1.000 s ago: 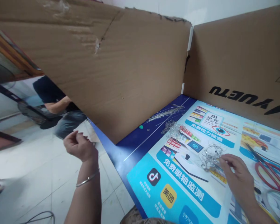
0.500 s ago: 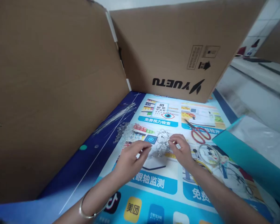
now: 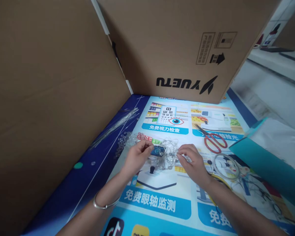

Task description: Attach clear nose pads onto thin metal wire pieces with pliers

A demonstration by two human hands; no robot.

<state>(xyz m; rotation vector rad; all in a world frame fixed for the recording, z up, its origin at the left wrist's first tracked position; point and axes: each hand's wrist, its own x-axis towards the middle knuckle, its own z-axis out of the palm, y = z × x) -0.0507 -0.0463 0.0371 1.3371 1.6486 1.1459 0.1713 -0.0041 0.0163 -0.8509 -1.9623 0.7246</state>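
Observation:
A loose cluster of clear beads on thin wire (image 3: 168, 157) lies on the printed sheet between my hands. On its left side, my left hand (image 3: 137, 159) has thumb and forefinger pinched together; what sits between the tips is too fine to make out. My right hand (image 3: 193, 162) pinches at the cluster's right edge, where its fingertips meet the beaded wire. Beyond my left hand is a spread of loose clear beads (image 3: 124, 141). Scissors with red handles (image 3: 215, 142) rest to the right of the cluster, past my right hand.
Cardboard panels (image 3: 182, 49) stand at the back and left. A bundle of thin straight wires (image 3: 115, 126) lies along the left. At right are a coil of wire (image 3: 226, 166) and a teal box (image 3: 267, 164). A green disc (image 3: 78, 165) lies at left.
My left hand has moved slightly up and left, closer to the loose beads. My right hand keeps its place at the cluster's edge. The camera view has shifted a little.

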